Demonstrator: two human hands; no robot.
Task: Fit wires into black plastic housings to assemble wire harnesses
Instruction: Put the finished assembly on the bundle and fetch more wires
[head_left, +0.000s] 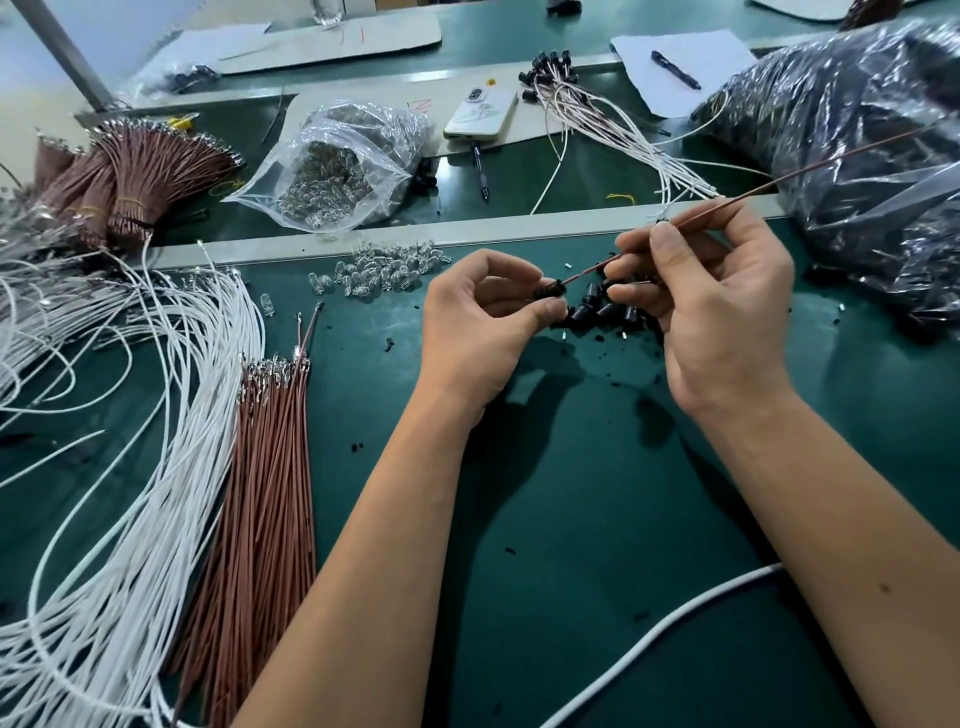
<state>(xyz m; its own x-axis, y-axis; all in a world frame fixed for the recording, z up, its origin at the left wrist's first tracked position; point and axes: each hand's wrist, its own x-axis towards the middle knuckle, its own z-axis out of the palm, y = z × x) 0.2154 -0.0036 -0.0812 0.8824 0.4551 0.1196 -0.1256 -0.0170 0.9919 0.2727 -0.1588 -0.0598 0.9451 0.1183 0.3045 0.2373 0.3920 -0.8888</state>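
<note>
Over the green mat (571, 519) I see my left hand (480, 325) with fingers curled, pinching a black housing (549, 289) between thumb and fingertips. My right hand (717, 306) pinches a brown wire (779, 179) between thumb and forefinger; the wire runs down-left from the upper right, and its near end meets the housing's back. Just beyond and below my hands lies a small heap of loose black housings (605, 309). To my left, brown wires (265, 493) lie in a straight sheaf beside a sprawl of white wires (156, 415). Clear bulbs (384, 267) are scattered near the mat's far edge, with a bag of bulbs (337, 171) behind them.
</note>
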